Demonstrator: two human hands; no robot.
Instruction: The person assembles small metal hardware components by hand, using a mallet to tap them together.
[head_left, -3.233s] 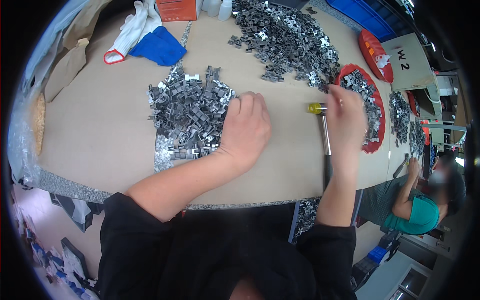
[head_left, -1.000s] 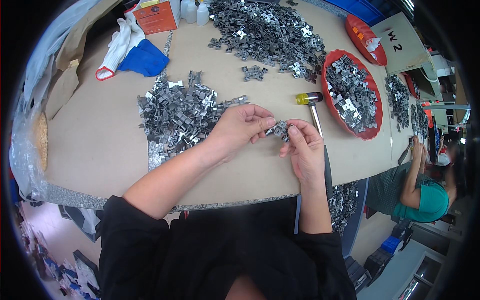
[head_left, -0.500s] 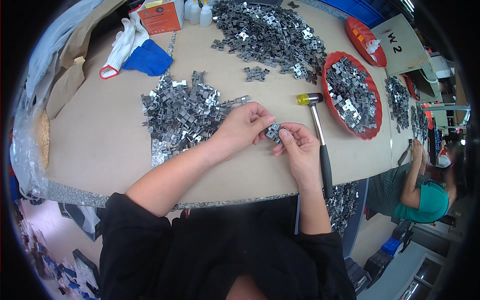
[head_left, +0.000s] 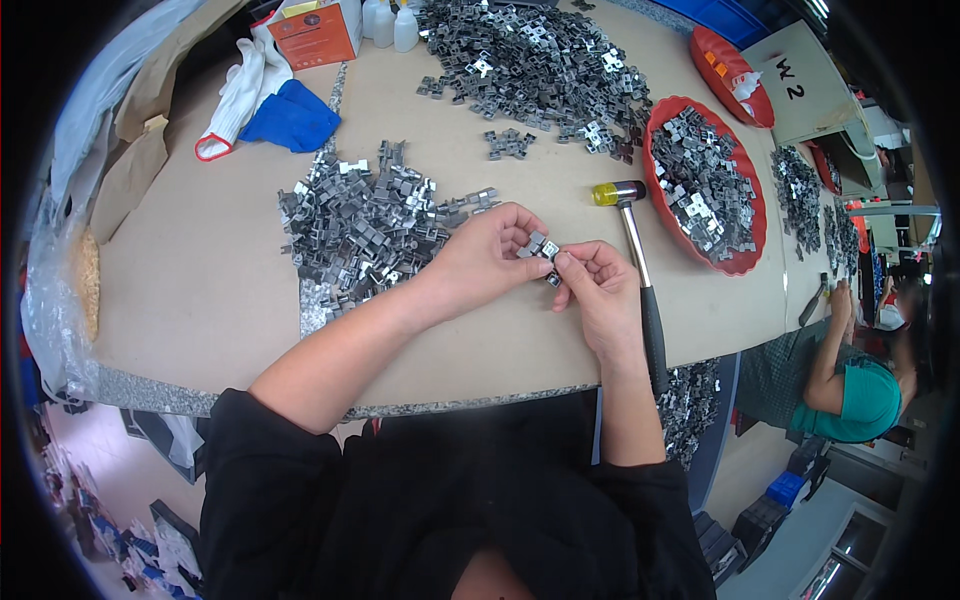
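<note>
Between my two hands is a small grey metal bracket-like part, held over the bare tabletop. My left hand pinches its left side between thumb and fingers. On its right end, the thumb and fingertips of my right hand are closed. Whether it is one piece or several joined together I cannot tell. Just left of my left hand spreads a heap of similar metal parts. A hammer with a yellow-and-black head and black grip lies right of my right hand.
A red scalloped bowl full of metal parts stands beyond the hammer. A large pile of parts covers the far side. Gloves, an orange-and-white box and white bottles sit far left. A co-worker in green works at right.
The metal part has turned between my fingers, showing more of its length on the left. My left thumb has shifted lower, beneath the part.
</note>
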